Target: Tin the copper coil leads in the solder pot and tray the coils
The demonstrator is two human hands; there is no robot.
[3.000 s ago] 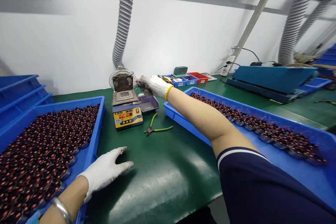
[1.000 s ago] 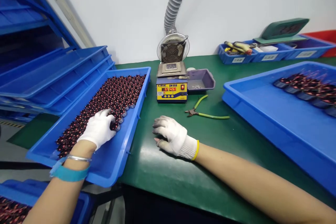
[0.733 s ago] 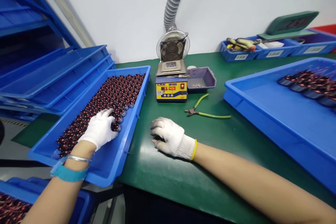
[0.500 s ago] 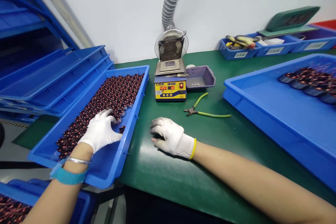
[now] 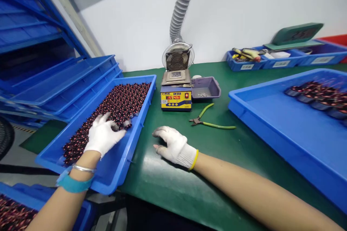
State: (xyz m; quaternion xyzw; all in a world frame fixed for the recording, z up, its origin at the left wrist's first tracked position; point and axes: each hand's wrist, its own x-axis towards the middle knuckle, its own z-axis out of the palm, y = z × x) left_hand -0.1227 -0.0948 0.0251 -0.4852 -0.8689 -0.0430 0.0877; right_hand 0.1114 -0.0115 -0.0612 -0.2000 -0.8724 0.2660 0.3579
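My left hand (image 5: 103, 135), in a white glove, is inside the left blue tray (image 5: 125, 158). Its thumb and fingers are apart. Just beyond the fingertips is one of the small dark parts with copper-coloured tops (image 5: 127, 124), at the edge of the packed rows; I cannot tell whether a finger touches it. On the green table (image 5: 151, 184), my right hand (image 5: 172, 144) rests in a white glove with a yellow cuff, fingers loosely bent, thumb apart and no object in it.
A yellow-and-blue solder pot (image 5: 176, 99) stands beneath a grey hose (image 5: 181, 9), beside a purple bin (image 5: 214, 88). Green-handled cutters (image 5: 217, 126) lie open in front. At right, a large blue tray (image 5: 255, 122) holds similar parts. Stacked blue trays (image 5: 67, 90) are at left.
My left hand's thumb and fingers have come nearer the part at the tray's right side, which now sits closer to the rows. My right hand stays on the table. The view has shifted slightly.
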